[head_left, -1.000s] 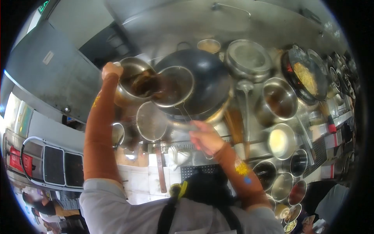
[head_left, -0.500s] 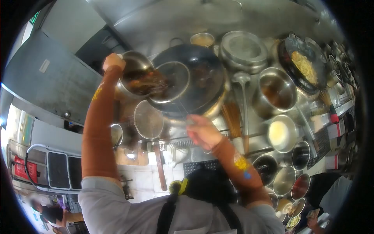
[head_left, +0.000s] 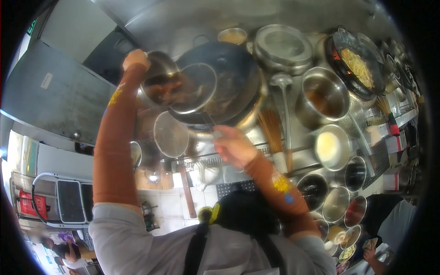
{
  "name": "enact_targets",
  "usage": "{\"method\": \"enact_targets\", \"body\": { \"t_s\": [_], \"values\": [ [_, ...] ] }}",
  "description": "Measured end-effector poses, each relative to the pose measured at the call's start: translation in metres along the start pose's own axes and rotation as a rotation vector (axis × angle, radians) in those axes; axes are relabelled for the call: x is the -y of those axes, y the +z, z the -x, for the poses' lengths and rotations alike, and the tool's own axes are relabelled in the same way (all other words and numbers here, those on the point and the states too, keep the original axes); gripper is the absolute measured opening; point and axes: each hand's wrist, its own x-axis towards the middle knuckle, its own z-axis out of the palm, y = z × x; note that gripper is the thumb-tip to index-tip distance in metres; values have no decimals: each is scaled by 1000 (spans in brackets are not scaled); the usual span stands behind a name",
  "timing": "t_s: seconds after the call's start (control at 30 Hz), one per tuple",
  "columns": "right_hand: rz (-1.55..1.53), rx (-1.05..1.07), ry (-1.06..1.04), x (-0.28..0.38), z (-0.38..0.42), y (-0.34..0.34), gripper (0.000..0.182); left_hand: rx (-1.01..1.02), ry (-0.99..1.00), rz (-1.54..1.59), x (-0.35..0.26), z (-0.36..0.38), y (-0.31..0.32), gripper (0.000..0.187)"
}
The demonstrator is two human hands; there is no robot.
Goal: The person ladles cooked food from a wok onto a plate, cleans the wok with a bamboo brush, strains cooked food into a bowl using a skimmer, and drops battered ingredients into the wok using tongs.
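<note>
On the left, the left hand (head_left: 136, 59) grips a tilted pot (head_left: 161, 68), while the nearer right hand (head_left: 237, 147) holds a strainer (head_left: 198, 88) over the wok (head_left: 243, 66) in curled fingers.

No wording can be read with certainty. A small white rectangular label (head_left: 46, 80) is stuck on the large grey metal panel (head_left: 68, 101) at the left, its print too small to tell. At the upper left edge, a narrow green sign (head_left: 31, 27) carries pale marks, likewise illegible
</note>
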Motion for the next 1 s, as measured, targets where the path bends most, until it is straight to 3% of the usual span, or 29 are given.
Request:
{"method": "enact_targets", "body": {
  "t_s": [0.57,0.83,1.0],
  "values": [
    [-56,-21,42,-7,2,-16,57,-31,44,66,-5,-9,12,34],
    [-3,-116,-13,7,13,-11,50,-77,-82,212,57,-31,14,37],
    [146,-175,-20,14,13,-8,57,-148,-98,225,93,-51,37,41]
  ]
}}
